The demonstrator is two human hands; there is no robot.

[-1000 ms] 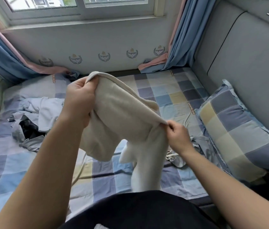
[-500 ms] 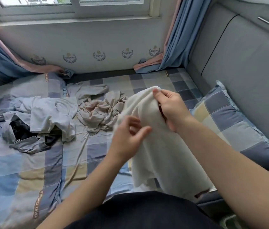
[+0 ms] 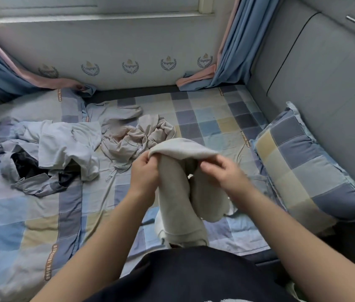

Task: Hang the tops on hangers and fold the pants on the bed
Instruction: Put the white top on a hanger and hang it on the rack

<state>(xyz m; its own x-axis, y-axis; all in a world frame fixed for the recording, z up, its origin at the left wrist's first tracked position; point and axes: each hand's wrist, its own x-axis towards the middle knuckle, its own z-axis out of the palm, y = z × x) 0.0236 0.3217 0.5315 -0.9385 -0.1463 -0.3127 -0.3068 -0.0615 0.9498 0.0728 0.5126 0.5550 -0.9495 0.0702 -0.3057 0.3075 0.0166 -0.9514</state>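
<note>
I hold cream pants (image 3: 178, 192) up over the near middle of the checked bed (image 3: 41, 225). My left hand (image 3: 145, 173) grips the left end of the waistband and my right hand (image 3: 222, 173) pinches its right end. The two legs hang down between my forearms to the bed's front edge. A beige crumpled garment (image 3: 133, 140) lies just beyond my hands. Further left sits a heap with a pale blue top (image 3: 67, 147) over a grey-blue shirt (image 3: 34, 184) and something dark (image 3: 25, 165). No hanger is in view.
A checked pillow (image 3: 307, 171) leans at the right against a grey padded headboard (image 3: 324, 88). Blue and pink curtains (image 3: 228, 51) hang at both back corners under the window. A thin white cord (image 3: 111, 176) lies on the sheet by the beige garment.
Both hands moved to the ends of the waistband and now hold it stretched between them. The pants went from a bunched drape under my right hand to two legs hanging straight.
</note>
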